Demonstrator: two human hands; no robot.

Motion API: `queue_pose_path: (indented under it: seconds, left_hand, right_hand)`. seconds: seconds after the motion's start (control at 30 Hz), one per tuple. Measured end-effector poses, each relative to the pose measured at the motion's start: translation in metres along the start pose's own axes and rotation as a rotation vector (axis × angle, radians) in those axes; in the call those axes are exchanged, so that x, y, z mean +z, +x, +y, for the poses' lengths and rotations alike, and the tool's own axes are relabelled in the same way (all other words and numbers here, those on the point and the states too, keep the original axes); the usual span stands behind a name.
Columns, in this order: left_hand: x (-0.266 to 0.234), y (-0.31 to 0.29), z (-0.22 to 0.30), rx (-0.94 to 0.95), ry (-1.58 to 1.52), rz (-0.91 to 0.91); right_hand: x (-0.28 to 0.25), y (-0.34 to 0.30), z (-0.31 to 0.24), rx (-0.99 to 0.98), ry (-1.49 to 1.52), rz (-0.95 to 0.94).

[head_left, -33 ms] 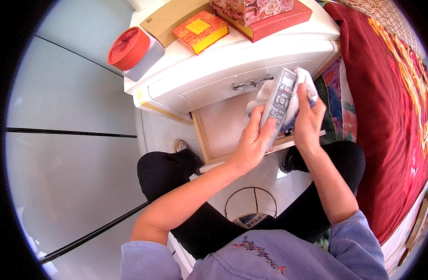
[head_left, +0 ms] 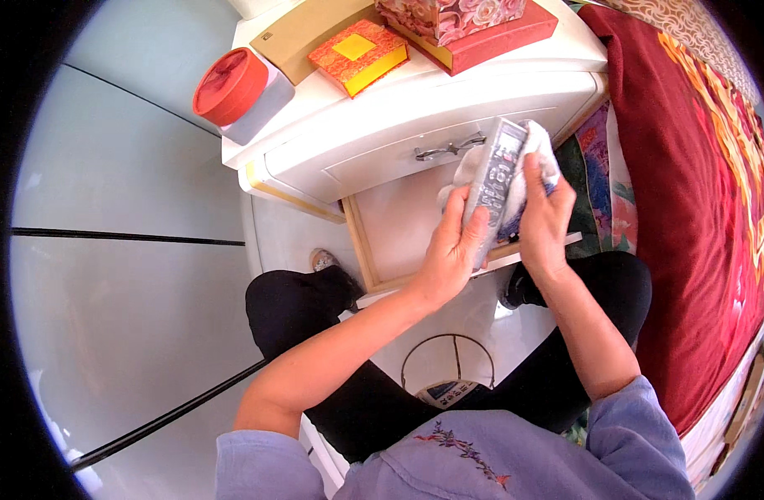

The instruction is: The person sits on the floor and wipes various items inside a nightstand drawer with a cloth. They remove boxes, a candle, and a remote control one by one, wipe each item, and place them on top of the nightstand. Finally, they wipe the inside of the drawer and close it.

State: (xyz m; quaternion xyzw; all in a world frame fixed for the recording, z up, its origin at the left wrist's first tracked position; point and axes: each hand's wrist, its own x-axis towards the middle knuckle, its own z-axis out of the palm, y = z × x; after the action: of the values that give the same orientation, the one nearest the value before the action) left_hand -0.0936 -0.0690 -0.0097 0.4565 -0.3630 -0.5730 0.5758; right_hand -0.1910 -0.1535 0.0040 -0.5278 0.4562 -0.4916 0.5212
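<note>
A grey remote control (head_left: 493,185) with dark buttons is tilted up over the open drawer. My left hand (head_left: 459,243) is closed round its lower end, the thumb on its button side. In my right hand (head_left: 547,218) is a white cloth (head_left: 542,153), pressed along the remote's right edge. More of the cloth shows behind the remote, on its left side. The pulled-out drawer (head_left: 399,223) has a pale bottom and wooden sides. My hands and the cloth hide part of its right half, where something dark lies.
On the white cabinet (head_left: 449,93) stand a red-lidded round box (head_left: 230,86), an orange-and-yellow box (head_left: 359,54) and a rose-patterned box (head_left: 450,18) on a red one (head_left: 499,40). A dark red bedspread (head_left: 674,217) hangs at the right. Glossy pale panels (head_left: 132,308) rise at the left.
My right hand and the cloth have shifted slightly left and down along the remote. The remote's upper end has tipped a little to the left; my left hand keeps its hold.
</note>
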Motion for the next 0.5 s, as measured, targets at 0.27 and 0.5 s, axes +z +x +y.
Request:
queue_pose_path:
  seconds: [0.27, 0.5]
  left_hand:
    - [-0.012, 0.005, 0.005, -0.04, -0.122, -0.029]
    - [-0.029, 0.007, -0.015, -0.204, -0.264, 0.044]
  right_hand:
    - [0.007, -0.017, -0.003, -0.361, -0.378, -0.078]
    - [0.005, -0.052, 0.018, -0.748, -0.603, -0.457]
